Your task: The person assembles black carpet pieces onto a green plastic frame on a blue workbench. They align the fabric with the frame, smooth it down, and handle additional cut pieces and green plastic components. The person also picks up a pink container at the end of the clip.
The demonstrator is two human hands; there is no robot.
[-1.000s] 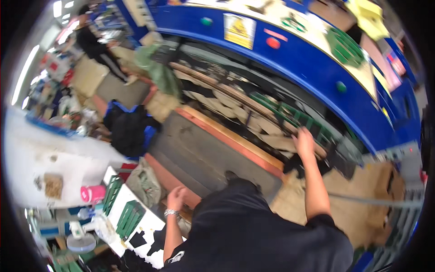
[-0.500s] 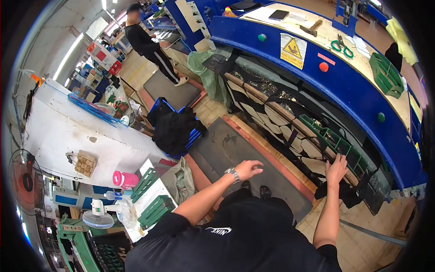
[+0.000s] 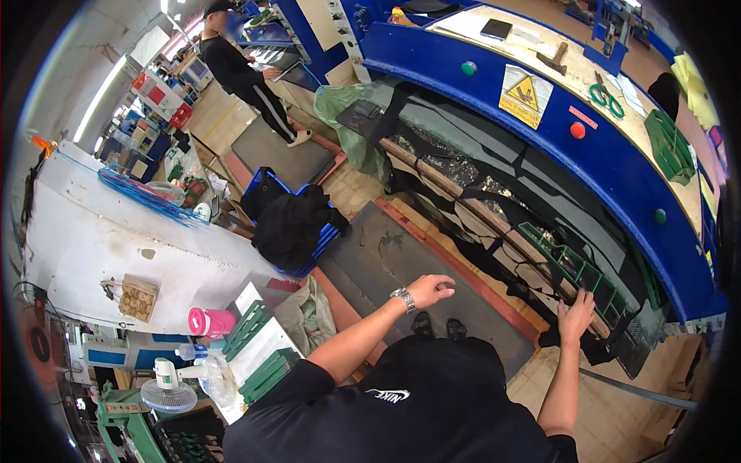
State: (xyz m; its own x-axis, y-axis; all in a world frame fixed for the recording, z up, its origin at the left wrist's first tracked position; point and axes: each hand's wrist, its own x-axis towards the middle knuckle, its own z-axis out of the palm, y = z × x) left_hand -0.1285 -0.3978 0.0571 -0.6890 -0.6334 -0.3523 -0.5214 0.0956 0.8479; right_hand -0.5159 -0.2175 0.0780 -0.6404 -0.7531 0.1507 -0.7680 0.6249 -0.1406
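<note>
My right hand [image 3: 575,317] rests at the near edge of a wooden rail [image 3: 505,230], beside a green compartmented metal frame [image 3: 575,268]. Its fingers are stretched out and apart, and I make out nothing held in them. My left hand [image 3: 432,292], with a watch on the wrist, hovers over the dark floor mat [image 3: 370,251]. Its fingers are loosely curled and apart, holding nothing. Black sheet material [image 3: 494,258] with large cut-out holes hangs along the front of the rail. Behind the rail, dark strips [image 3: 532,170] lie across a sloping surface.
A blue machine [image 3: 509,65] curves across the far side; its top carries a hammer [image 3: 553,59], green-handled scissors [image 3: 607,100] and a green frame [image 3: 668,147]. To the left are a blue crate [image 3: 324,239] of black material and a pink container [image 3: 211,322]. A co-worker [image 3: 235,73] stands farther off.
The view has shifted slightly. The black cut-out sheet in front of the rail has sagged and bunched, showing fewer pale openings. Both hands keep nearly the same pose.
</note>
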